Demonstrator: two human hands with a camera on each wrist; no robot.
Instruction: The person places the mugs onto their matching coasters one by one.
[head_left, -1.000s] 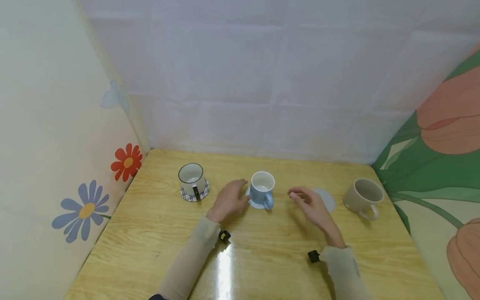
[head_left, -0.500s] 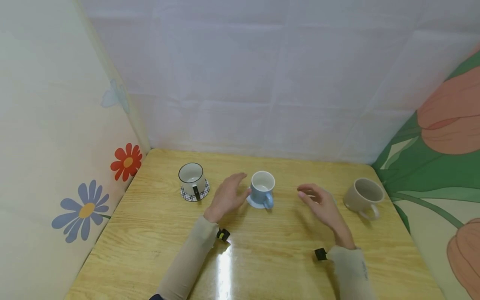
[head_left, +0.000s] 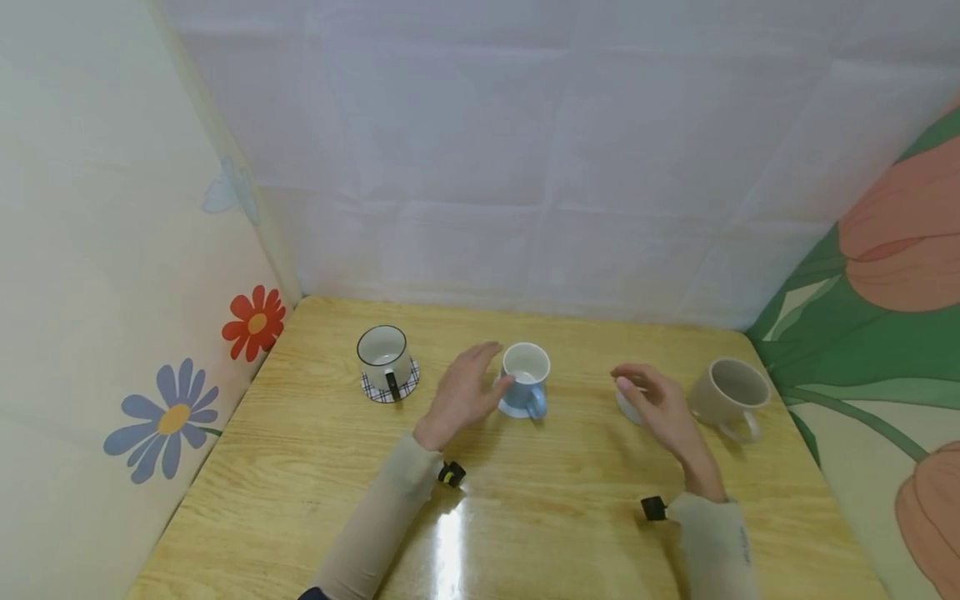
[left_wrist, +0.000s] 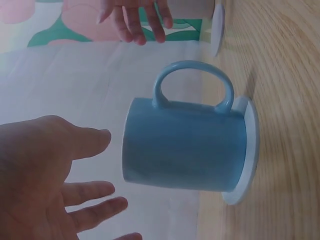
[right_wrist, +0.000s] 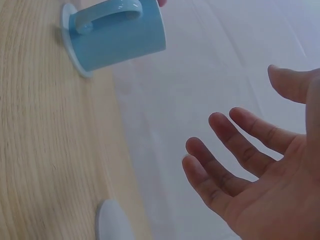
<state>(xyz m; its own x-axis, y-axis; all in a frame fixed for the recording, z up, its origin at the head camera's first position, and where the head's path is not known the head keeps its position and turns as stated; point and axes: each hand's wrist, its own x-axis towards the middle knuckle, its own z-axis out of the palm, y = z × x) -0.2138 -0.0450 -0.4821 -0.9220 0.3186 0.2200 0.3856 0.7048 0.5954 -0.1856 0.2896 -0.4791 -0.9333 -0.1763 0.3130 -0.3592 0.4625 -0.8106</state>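
Observation:
A light blue mug point(head_left: 520, 393) with a white inside stands upright on a pale round coaster point(left_wrist: 251, 155) near the middle of the table. Just left of it is my left hand point(head_left: 463, 396), fingers spread; the left wrist view shows a gap between the fingertips and the mug. My right hand point(head_left: 662, 410) hovers with loosely bent fingers and holds nothing. Beneath it, partly hidden, lies a second pale round coaster point(head_left: 628, 407). To the right of that hand a large beige mug point(head_left: 712, 402) stands on the bare wood, handle toward the front right.
A white mug with a black rim and handle point(head_left: 381, 368) stands on a checked coaster point(head_left: 411, 385) at the left. The wooden table point(head_left: 555, 517) ends at a white cloth backdrop point(head_left: 480, 167). Flower-patterned cloths hang on both sides.
My right hand has moved rightward, away from the blue mug and over the pale coaster. The left hand has shifted only slightly beside the blue mug. The mugs stay in place.

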